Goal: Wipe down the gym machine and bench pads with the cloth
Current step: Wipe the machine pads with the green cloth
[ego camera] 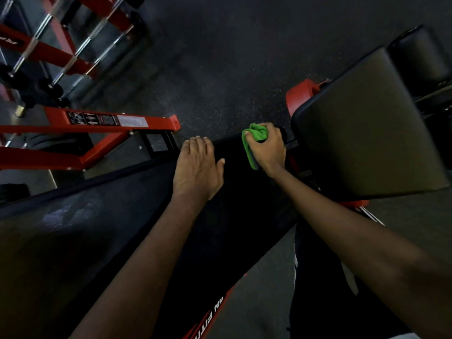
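Observation:
A long black bench pad (pixel 102 231) runs from the lower left up to the middle of the view. My left hand (pixel 197 167) rests flat on its far end, fingers straight over the edge. Just to the right, my right hand (pixel 267 149) grips a bunched green cloth (pixel 253 140) at the pad's far corner. A second black pad (pixel 362 133), tilted, stands right of the cloth on a red frame (pixel 302 94).
A red machine frame (pixel 110 123) with warning labels lies at the left, with chrome bars (pixel 44 28) on a red rack behind it. A round black roller pad (pixel 423 57) sits at the far right. Dark speckled rubber floor (pixel 232 57) fills the middle.

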A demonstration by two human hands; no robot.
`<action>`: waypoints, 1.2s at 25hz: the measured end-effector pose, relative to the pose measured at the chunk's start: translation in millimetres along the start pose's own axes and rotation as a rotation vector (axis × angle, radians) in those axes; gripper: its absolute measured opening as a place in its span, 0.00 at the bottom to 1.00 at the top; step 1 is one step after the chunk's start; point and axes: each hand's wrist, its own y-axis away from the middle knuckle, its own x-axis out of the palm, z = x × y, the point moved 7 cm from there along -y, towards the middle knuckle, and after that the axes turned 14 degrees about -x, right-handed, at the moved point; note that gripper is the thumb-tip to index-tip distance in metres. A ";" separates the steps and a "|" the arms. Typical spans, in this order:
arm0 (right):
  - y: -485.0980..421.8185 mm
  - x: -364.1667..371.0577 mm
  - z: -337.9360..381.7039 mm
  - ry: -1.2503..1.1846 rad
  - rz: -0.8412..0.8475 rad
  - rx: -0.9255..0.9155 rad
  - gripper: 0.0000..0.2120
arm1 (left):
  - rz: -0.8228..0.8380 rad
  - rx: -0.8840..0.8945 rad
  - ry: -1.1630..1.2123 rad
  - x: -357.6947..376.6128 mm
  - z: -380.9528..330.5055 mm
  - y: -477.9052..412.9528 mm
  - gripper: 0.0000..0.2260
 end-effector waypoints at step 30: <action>3.6 -12.2 -55.2 -0.052 0.002 0.030 0.20 | 0.061 0.043 0.011 2.5 -40.2 -25.7 0.30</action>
